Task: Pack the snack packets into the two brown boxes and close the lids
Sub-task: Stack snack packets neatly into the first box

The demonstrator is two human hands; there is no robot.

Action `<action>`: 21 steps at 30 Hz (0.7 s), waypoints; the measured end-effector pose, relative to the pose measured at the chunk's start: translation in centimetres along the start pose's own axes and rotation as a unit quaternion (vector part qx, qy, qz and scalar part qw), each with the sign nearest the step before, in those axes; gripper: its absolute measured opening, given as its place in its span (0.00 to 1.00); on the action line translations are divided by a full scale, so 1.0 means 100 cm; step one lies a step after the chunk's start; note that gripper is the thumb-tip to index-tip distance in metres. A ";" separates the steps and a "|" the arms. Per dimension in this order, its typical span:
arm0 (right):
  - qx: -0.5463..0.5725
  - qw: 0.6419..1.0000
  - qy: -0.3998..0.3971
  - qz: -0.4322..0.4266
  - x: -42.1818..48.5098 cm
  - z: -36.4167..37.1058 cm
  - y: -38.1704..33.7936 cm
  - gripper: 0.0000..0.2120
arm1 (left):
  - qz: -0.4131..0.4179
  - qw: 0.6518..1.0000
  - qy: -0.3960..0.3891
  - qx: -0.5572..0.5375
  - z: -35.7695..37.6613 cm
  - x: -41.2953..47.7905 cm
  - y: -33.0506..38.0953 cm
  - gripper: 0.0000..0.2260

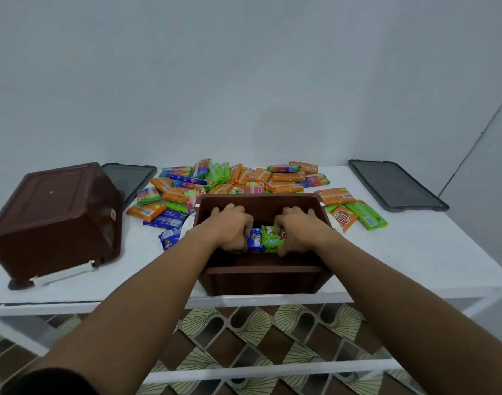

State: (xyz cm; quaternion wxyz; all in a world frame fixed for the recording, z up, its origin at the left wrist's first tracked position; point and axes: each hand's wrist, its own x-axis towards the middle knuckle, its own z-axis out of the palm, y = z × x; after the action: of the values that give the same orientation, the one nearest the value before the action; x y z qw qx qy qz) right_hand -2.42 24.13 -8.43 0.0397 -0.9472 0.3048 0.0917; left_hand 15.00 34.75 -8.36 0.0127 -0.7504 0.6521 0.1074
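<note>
While both arms reach into the open brown box (261, 273) at centre frame, the left hand (230, 229) curls its fingers round a blue packet (255, 240) and the right hand (301, 232) round a green packet (269, 238). Loose packets (244, 181) lie heaped behind on the white table (401, 252), below a pale wall (244, 81). The second brown box (56, 220) sits overturned at left.

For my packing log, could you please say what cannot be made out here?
Head view:
Open brown box: floor and packet count, hidden by the left hand, right hand and held packets.
Overturned brown box: inside faces the table.
Left grey lid: partly behind it.
Loose packets: print too small.
</note>
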 end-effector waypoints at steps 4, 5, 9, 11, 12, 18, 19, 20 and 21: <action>0.007 1.000 0.005 -0.004 0.003 0.000 0.001 0.16 | -0.021 1.000 -0.004 -0.006 -0.002 -0.002 0.001 0.08; 0.008 1.000 0.021 -0.005 0.003 -0.001 0.001 0.13 | -0.028 1.000 0.008 -0.005 -0.003 -0.002 0.002 0.10; 0.017 0.997 0.071 -0.006 0.003 -0.002 0.002 0.05 | -0.053 0.998 0.022 -0.008 -0.005 0.000 0.001 0.13; 0.031 0.997 0.073 -0.001 0.002 -0.002 0.002 0.05 | -0.060 0.998 0.016 -0.009 -0.005 0.000 0.001 0.14; 0.037 0.997 0.072 0.003 0.003 -0.001 0.002 0.05 | -0.063 0.998 0.015 -0.012 -0.004 0.001 0.001 0.14; 0.131 0.990 0.043 0.003 0.003 -0.002 0.003 0.03 | -0.026 0.993 0.027 -0.112 -0.005 0.001 -0.001 0.08; 0.180 0.982 0.061 -0.008 0.002 -0.004 0.004 0.02 | -0.012 0.990 0.042 -0.138 -0.007 0.000 -0.001 0.07; 0.220 0.972 0.083 -0.016 0.001 -0.009 0.006 0.03 | -0.002 0.987 0.057 -0.151 -0.011 0.000 -0.001 0.07; 0.245 0.964 0.103 -0.023 0.000 -0.016 0.008 0.04 | 0.007 0.985 0.073 -0.158 -0.014 0.000 -0.001 0.06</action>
State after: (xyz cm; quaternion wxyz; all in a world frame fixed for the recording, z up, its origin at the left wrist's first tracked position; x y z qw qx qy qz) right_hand -2.63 23.26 -6.92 0.2415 -0.9195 0.2982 -0.0849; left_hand 15.27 34.48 -6.97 -0.1542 -0.7441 0.6314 0.1544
